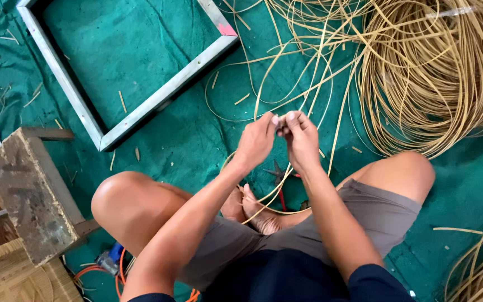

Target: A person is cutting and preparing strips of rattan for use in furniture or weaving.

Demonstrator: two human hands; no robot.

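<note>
A thin tan rattan strand (314,84) runs from the tangled loose cane on the green tarp up to the person's fingertips, where both hands meet in front of the crossed legs. The left hand (257,140) closes thumb and forefinger on it, and the right hand (301,138) pinches the same spot from the other side, fingers bunched tight and fingertips touching; the exact end of the strand is hidden between them. A loop of the same cane (264,208) curves down around the bare feet (255,211).

The step in hand looks like working one strand at its tip: splitting, joining or picking out an end; which of these cannot be told. The next move seems to call for a steady two-sided pinch and a slow pull, so the strand feeds free of the others without kinking.

Beyond the hands lies a large coil of rattan (431,84), with loose strands fanning left. A red-handled tool (282,187) lies on the tarp just beside the feet. A grey metal square frame (157,100) rests further off, a worn wooden stool (29,196) stands by the left knee, and an orange cable (119,274) trails below it.
</note>
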